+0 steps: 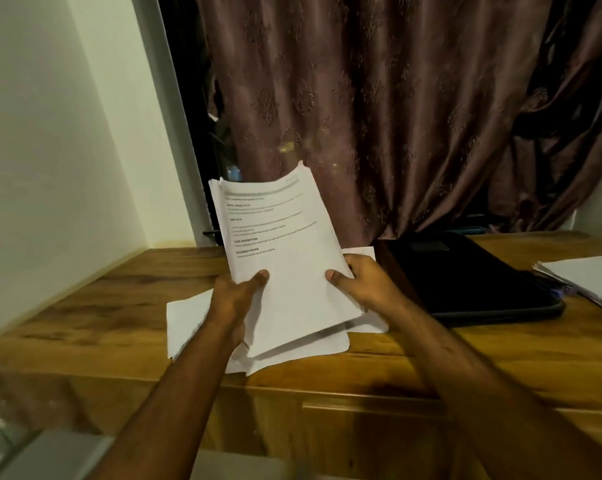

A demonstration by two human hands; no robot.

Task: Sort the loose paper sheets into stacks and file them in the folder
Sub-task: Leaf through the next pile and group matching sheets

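Both hands up over the worktop (85,306), gripping one bundle of sheets (285,244) tilted toward the camera, printed page on top. Left hand (237,296) curled round the bundle's lower left edge, thumb on the front; right hand (365,278) curled round the lower right edge, thumb on the front too. Neither empty. More loose sheets (188,323) lying flat on the worktop directly below the raised bundle, corners fanned out unevenly. Black folder (465,278) lying flat just right of those sheets, apparently closed. Second stack of papers (590,278) at far right edge, beside the folder, partly cut off. Curtain (396,116) behind. Step in hand, judged: gathering and squaring a stack, sorting not finished, nothing filed yet. Next move likely called for tapping edges flush, setting bundle down as own stack, then collecting the remaining sheets before opening the folder
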